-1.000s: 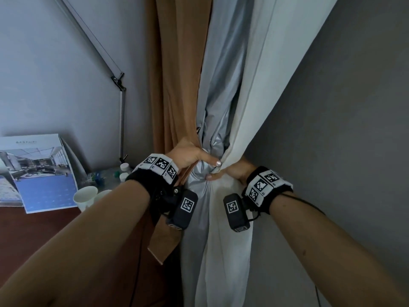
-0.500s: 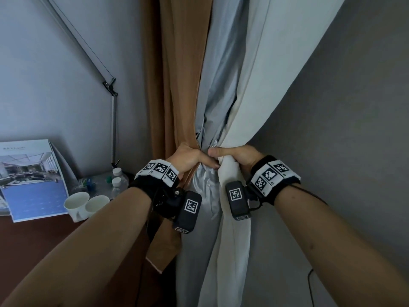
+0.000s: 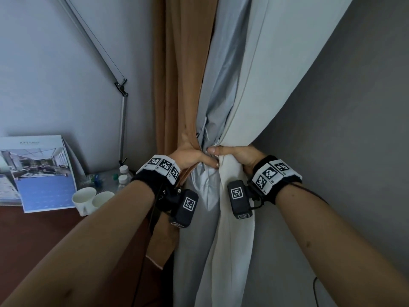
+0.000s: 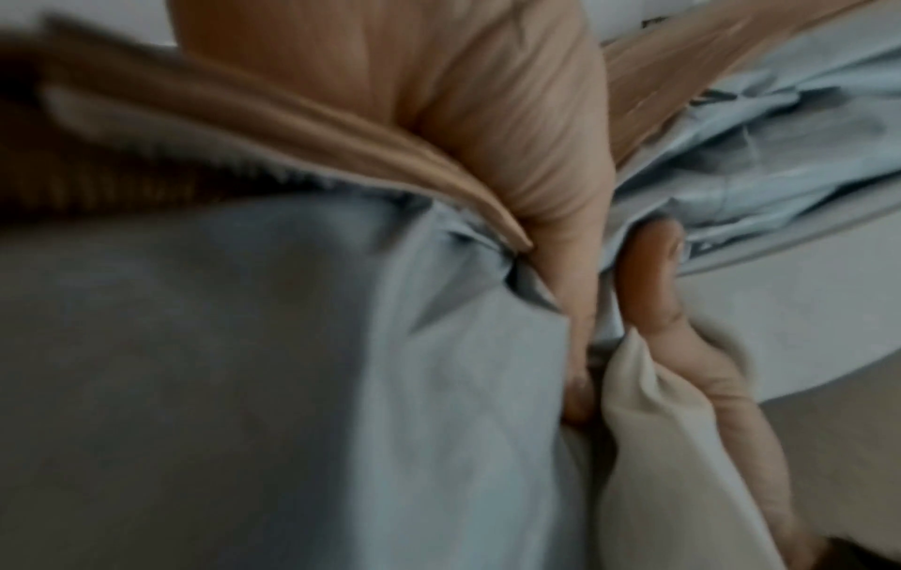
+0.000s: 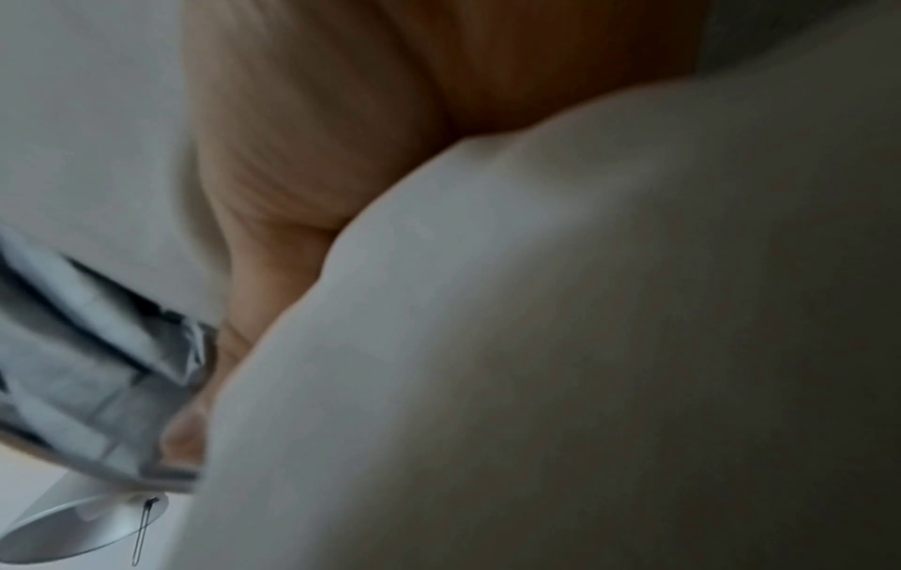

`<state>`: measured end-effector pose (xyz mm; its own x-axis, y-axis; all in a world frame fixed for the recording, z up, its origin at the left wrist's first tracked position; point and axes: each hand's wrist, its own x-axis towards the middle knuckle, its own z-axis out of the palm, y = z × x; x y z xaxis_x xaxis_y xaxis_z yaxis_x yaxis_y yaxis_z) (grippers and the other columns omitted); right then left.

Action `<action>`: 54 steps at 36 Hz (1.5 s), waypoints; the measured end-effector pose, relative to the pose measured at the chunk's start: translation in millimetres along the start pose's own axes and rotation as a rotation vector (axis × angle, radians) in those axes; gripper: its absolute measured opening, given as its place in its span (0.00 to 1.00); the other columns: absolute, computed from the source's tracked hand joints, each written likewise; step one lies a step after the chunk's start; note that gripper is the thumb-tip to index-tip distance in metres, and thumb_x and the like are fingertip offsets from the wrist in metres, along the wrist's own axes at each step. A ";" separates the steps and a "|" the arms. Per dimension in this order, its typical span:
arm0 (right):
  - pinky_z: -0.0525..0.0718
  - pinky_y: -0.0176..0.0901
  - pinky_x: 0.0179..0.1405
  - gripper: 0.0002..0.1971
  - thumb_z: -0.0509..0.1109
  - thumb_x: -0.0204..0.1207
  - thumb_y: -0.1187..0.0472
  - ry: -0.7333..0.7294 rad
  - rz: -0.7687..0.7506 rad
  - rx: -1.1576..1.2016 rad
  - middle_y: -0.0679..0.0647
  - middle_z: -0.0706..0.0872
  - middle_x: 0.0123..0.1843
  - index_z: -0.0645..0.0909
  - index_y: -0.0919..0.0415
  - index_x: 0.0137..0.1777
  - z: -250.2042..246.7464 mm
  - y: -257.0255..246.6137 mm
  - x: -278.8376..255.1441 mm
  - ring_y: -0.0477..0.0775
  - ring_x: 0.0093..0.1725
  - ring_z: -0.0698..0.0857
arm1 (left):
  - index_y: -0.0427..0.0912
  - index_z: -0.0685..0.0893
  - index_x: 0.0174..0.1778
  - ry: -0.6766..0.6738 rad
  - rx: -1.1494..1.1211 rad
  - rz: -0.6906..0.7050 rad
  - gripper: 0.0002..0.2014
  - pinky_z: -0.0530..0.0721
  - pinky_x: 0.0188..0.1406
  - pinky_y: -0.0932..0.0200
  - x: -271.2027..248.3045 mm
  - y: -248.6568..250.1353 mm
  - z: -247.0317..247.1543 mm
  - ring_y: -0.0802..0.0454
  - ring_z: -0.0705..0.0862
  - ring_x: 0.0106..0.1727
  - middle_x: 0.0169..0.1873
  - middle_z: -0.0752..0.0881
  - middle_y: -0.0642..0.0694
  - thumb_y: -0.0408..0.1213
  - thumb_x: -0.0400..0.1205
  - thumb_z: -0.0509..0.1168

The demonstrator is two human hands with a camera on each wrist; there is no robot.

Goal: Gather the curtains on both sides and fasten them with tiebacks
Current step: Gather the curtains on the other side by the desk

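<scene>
A gathered curtain hangs straight ahead in the head view: a brown layer [image 3: 177, 85], a silvery grey lining [image 3: 223, 69] and a cream layer [image 3: 265, 74]. My left hand [image 3: 192, 157] wraps round the bundle from the left, thumb across the front. My right hand [image 3: 234, 152] grips it from the right, thumb pointing left to meet the left hand. A brown strip [image 3: 160, 255], maybe the tieback, hangs below my left wrist. The left wrist view shows fingers [image 4: 648, 277] pressed into grey lining [image 4: 292, 366] and cream cloth [image 4: 658, 424]. Cream cloth [image 5: 560, 328] fills the right wrist view.
A dark wooden desk [image 3: 33, 240] stands at the left with a calendar [image 3: 42, 173], two white cups [image 3: 85, 199], small bottles [image 3: 122, 173] and a thin metal lamp arm [image 3: 122, 111]. A grey wall [image 3: 354, 151] is at the right; a cable [image 3: 316, 291] trails low on it.
My right hand has risen from under the bundle to grip it level with the left hand, thumb now lying across the front. The left hand keeps its hold.
</scene>
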<state>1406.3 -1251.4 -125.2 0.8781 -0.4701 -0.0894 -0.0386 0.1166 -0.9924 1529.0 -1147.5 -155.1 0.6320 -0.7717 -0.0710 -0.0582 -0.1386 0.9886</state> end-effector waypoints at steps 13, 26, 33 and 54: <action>0.90 0.43 0.46 0.18 0.82 0.66 0.71 0.017 -0.045 -0.035 0.58 0.93 0.52 0.88 0.69 0.58 10.9 6.5 28.5 0.54 0.49 0.92 | 0.28 0.89 0.55 -0.064 -0.171 0.068 0.26 0.87 0.59 0.38 3.6 1.9 -15.0 0.36 0.91 0.54 0.51 0.91 0.34 0.13 0.60 0.74; 0.91 0.46 0.44 0.18 0.85 0.63 0.66 0.197 -0.022 -0.043 0.58 0.93 0.50 0.89 0.67 0.53 31.6 -0.6 82.5 0.57 0.47 0.92 | 0.37 0.79 0.63 0.061 0.072 0.004 0.47 0.88 0.57 0.47 68.6 -1.2 -58.4 0.44 0.88 0.58 0.56 0.88 0.43 0.40 0.46 0.89; 0.88 0.37 0.34 0.18 0.83 0.67 0.64 0.204 0.007 -0.058 0.56 0.93 0.48 0.88 0.67 0.56 30.6 -1.3 86.5 0.55 0.45 0.92 | 0.32 0.90 0.56 -0.159 -0.054 0.021 0.23 0.89 0.54 0.40 58.2 9.0 -56.3 0.36 0.91 0.51 0.49 0.92 0.34 0.14 0.65 0.73; 0.88 0.35 0.33 0.08 0.81 0.69 0.68 0.270 -0.047 -0.103 0.51 0.92 0.40 0.88 0.63 0.47 13.0 -6.4 82.3 0.45 0.33 0.90 | 0.32 0.90 0.53 -0.328 -0.038 -0.029 0.22 0.84 0.64 0.41 79.0 25.7 -55.4 0.35 0.88 0.60 0.55 0.90 0.32 0.26 0.62 0.81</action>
<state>1485.0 -1279.5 -125.2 0.7215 -0.6907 -0.0486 -0.0611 0.0064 -0.9981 1620.2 -1177.7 -127.9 0.3502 -0.9273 -0.1321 -0.0112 -0.1452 0.9893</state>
